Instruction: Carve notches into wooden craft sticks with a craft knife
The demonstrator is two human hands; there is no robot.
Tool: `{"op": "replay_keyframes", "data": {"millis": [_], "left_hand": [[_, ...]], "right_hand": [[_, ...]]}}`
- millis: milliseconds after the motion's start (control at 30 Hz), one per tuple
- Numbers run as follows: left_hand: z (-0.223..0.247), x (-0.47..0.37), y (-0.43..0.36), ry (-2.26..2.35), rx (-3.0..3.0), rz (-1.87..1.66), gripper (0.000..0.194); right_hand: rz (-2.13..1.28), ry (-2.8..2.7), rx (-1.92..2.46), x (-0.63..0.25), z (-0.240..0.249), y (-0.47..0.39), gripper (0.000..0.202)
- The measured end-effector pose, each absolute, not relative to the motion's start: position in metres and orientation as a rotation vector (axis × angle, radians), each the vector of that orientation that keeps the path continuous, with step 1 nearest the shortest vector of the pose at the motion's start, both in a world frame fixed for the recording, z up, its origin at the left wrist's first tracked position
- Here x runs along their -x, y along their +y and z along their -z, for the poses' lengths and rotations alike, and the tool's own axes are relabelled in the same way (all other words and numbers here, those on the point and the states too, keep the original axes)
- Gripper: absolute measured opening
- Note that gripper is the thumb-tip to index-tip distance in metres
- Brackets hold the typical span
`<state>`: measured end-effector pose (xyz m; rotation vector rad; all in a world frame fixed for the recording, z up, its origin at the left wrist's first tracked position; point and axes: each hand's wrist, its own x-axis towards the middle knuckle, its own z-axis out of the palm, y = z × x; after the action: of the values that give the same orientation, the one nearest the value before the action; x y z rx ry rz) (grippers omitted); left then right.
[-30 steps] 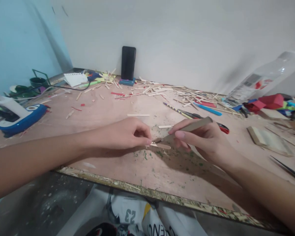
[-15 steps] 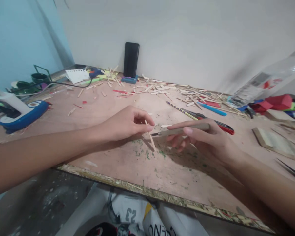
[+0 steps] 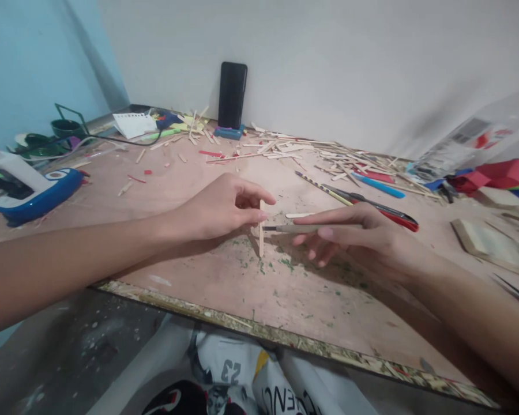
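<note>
My left hand (image 3: 222, 207) pinches a thin wooden craft stick (image 3: 261, 243) between thumb and fingertips, holding it nearly upright just above the tabletop. In my right hand (image 3: 363, 239) is a slim craft knife (image 3: 296, 229) with a pale grey handle, lying almost level and pointing left. Its dark tip is at the stick, just below my left thumb; whether it touches I cannot tell. Behind my right fingers lies another pale craft stick (image 3: 294, 215). Green shavings (image 3: 286, 263) are scattered on the wood below both hands.
A patterned pencil (image 3: 318, 185), red-and-black scissors (image 3: 398, 219) and a blue stick-like tool (image 3: 380, 185) lie beyond my right hand. Loose sticks (image 3: 281, 151) pile along the wall near a propped phone (image 3: 232, 95). A blue-and-white device (image 3: 43, 193) stands left, a plastic bottle (image 3: 471, 138) right.
The craft stick has turned from slanting to nearly upright, its lower end swinging left. The knife has levelled and shifted slightly left. The camera view has moved a little.
</note>
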<state>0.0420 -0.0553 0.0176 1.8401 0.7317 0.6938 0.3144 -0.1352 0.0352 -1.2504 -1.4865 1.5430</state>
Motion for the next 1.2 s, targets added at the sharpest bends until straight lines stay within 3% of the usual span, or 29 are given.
{"op": "replay_keyframes", "data": {"millis": [1200], "left_hand": [[-0.023,-0.04,-0.057,0.719,-1.909,-0.669,0.02]], "right_hand": [[-1.275,-1.721,1.349,-0.311,-0.05,-0.138,0.03]]}}
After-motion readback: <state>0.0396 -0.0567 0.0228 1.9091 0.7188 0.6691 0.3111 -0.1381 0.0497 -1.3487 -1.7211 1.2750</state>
